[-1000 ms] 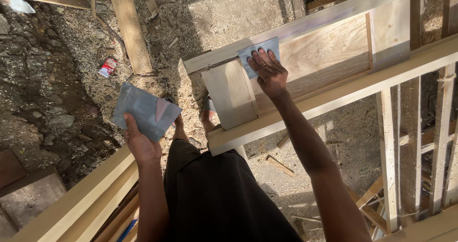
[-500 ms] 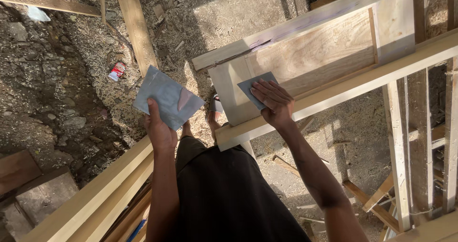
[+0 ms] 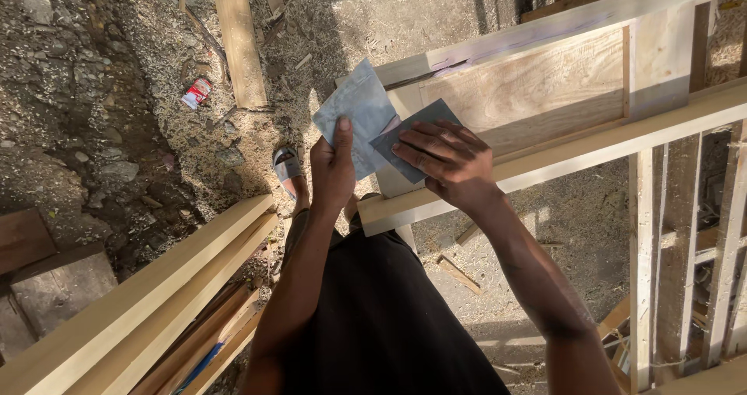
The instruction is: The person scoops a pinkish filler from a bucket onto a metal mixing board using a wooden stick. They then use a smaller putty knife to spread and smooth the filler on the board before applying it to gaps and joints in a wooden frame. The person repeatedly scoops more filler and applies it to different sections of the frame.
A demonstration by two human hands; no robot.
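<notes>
Head view shows the left hand (image 3: 331, 169) pinching a pale sheet of sandpaper (image 3: 359, 115) while the right hand (image 3: 447, 161) lies flat-fingered on a darker piece (image 3: 416, 134) over the wooden frame (image 3: 560, 84); I'd keep even pressure along the grain.

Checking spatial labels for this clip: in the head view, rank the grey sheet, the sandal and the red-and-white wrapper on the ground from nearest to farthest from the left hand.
1. Grey sheet: held in the left hand.
2. Sandal: just left of that hand in the picture, on the ground below.
3. Red-and-white wrapper: farther up-left, on the dirt beside a plank.
</notes>
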